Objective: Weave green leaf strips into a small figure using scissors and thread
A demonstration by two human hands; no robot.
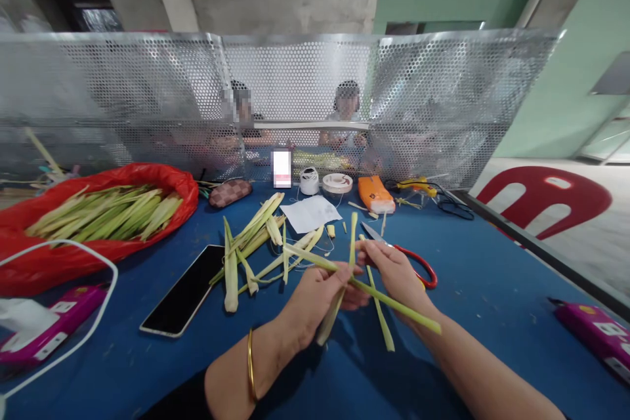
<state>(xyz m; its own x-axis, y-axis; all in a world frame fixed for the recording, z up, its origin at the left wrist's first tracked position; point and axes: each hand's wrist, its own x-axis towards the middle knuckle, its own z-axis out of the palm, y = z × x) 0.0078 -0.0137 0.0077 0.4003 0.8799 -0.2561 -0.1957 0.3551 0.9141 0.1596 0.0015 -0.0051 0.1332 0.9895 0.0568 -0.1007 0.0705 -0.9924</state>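
My left hand [319,295], with a gold bangle at its wrist, pinches two crossed corn husk strips [394,305] between thumb and fingers. One slants down to the right, while the other stands nearly upright. Close beside the crossing, my right hand [391,272] has its fingers curled together; what they hold, if anything, is hidden. Beneath that hand runs another narrow husk strip [381,321]; whether it is held or lies on the table I cannot tell. Red-handled scissors [426,269] lie partly behind my right hand. Loose husks [231,275] are spread to the left.
On the blue table [492,354], a red bag [189,187] full of husks sits left, near a phone [184,295] and a purple power strip [63,328]. Paper [310,212], white string [310,182], tape [337,183] and an orange packet [375,194] lie before the perforated metal screen [443,98].
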